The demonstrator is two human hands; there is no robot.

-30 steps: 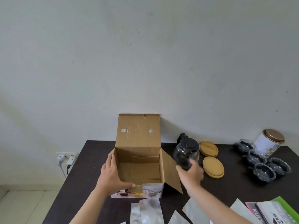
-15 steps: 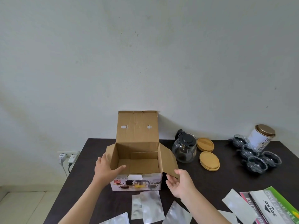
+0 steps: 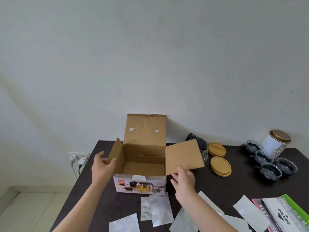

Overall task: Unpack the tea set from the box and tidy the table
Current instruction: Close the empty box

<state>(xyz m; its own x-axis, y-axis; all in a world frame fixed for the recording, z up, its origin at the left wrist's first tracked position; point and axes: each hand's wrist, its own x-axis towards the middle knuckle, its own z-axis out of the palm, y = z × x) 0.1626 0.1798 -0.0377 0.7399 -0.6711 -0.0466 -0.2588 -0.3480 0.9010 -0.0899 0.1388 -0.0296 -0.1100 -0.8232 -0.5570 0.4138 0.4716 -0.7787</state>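
hands on the flaps of an emptied tea-set box

a person stands at a dark rectangular table (image 3: 225, 185), both bare hands on the side flaps of an open brown cardboard box with a printed tea-set picture on its front (image 3: 142, 164). the left hand (image 3: 102, 168) grips the edge of the upright left flap (image 3: 115, 156), thumb on its near edge, the other fingers mostly hidden behind the card. the right hand (image 3: 184, 180) pinches the lower edge of the raised right flap (image 3: 184, 156), fingers curled under it. the back lid stands upright against the white wall, and the box interior shows only bare cardboard. just behind the right flap sits a clear glass teapot with a black lid (image 3: 203, 148), partly hidden; beside it lie round wooden lids (image 3: 220, 165), seemingly in two small stacks. further right, small glass cups (image 3: 270, 169) cluster near a white cylindrical tin with a bronze-coloured lid (image 3: 275, 144). silvery flat pouches (image 3: 160, 210) are scattered along the near edge, with printed booklets (image 3: 284, 215) at the right corner.
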